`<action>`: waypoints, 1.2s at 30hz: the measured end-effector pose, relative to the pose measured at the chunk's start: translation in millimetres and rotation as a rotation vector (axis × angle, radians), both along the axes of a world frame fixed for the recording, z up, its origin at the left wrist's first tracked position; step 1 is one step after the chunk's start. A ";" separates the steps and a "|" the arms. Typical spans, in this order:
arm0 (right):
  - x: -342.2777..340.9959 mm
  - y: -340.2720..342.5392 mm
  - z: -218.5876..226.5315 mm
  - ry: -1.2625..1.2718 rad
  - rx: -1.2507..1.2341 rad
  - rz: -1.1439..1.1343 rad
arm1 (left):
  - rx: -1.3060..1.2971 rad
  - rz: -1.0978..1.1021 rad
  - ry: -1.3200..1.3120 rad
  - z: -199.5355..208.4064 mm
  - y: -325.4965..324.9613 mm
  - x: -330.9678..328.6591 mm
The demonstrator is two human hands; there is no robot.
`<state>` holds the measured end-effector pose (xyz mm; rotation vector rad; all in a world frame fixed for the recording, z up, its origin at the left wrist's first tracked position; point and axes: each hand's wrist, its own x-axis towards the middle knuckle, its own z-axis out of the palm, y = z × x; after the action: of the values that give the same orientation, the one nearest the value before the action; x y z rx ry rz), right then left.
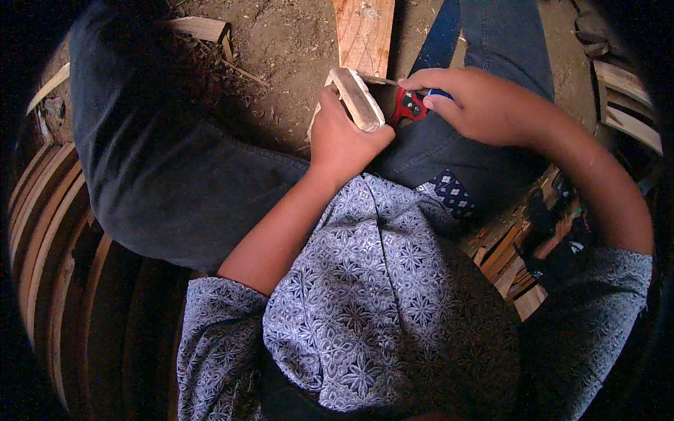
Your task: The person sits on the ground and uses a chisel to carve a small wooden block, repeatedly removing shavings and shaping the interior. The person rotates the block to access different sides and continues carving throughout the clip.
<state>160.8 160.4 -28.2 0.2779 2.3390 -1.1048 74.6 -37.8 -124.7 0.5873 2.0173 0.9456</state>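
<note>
My left hand is wrapped round a pale, rough-edged wooden block with a brown raised strip along its top. To its right, my right hand grips a thin hand tool with a blue handle. The tool's narrow shaft points left, toward the block's upper end; whether it touches the wood I cannot tell. Just below the shaft is a red-and-black piece, its kind unclear, over my trouser leg. Beyond the block, a flat wooden board reaches up to the far edge.
My bent legs in dark trousers frame the work on both sides. Curved wooden strips stand stacked at left. Wood offcuts lie at lower right, with more pale slats at far right. Dirt ground with shavings lies beyond.
</note>
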 end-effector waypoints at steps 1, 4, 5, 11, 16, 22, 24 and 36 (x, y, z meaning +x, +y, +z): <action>-1.3 0.1 -0.3 0.025 0.013 0.014 | -0.004 0.007 -0.006 0.6 0.0 -0.5; -19.6 -4.2 0.9 -0.177 0.024 0.040 | -0.024 0.041 -0.024 1.8 -0.3 -3.8; -26.0 -7.5 -0.3 -0.202 0.045 0.044 | -0.033 0.061 -0.027 2.0 -1.2 -5.4; -21.1 -1.0 -12.1 -0.223 0.045 0.021 | 0.021 0.064 -0.040 -4.2 0.8 -5.1; 2.2 8.4 -6.4 -0.132 -0.004 -0.057 | -0.012 -0.020 -0.074 13.6 -1.4 -6.6; 21.1 13.5 29.1 -0.125 0.058 -0.181 | -0.011 -0.087 -0.096 18.2 1.8 -9.5; 29.6 15.6 25.7 -0.112 0.104 -0.154 | 0.011 -0.081 -0.135 11.0 4.1 -7.5; 28.7 11.0 20.5 0.126 0.180 -0.129 | 0.056 0.074 -0.186 -12.8 13.0 -8.6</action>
<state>189.5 171.3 -7.7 0.4418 2.5685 -0.9973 66.0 -24.9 -137.5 0.4403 1.8624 1.0639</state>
